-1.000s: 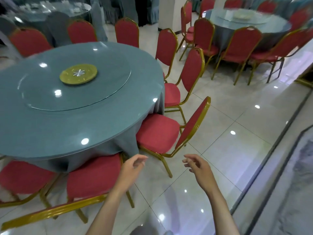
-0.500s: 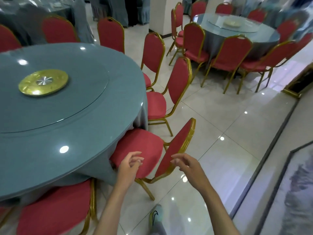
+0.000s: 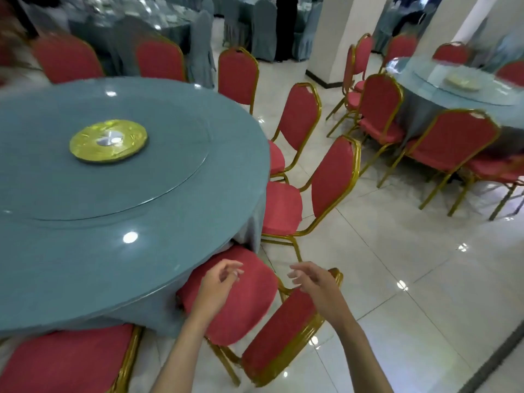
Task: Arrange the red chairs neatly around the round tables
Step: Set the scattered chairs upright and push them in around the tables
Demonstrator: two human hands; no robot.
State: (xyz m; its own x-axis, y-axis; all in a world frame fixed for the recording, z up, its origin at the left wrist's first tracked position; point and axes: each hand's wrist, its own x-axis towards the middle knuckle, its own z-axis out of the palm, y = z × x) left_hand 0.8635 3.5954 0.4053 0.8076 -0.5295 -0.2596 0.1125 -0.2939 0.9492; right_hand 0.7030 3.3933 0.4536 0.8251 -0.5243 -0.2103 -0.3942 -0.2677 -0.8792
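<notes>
Red chair [image 3: 249,307] at 5 o'clock of round table [image 3: 113,199] coming closer than second ago; left hand [image 3: 216,289], right hand [image 3: 315,285] hovering above, fingers relaxed, holding nothing; grasp nearing.

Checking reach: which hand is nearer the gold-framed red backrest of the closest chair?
Right. The right hand is over the gold-framed red backrest; the left hand is over the red seat.

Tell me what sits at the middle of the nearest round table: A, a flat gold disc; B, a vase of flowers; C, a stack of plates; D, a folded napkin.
A: a flat gold disc with a silvery hub lies at the centre of the round table.
</notes>
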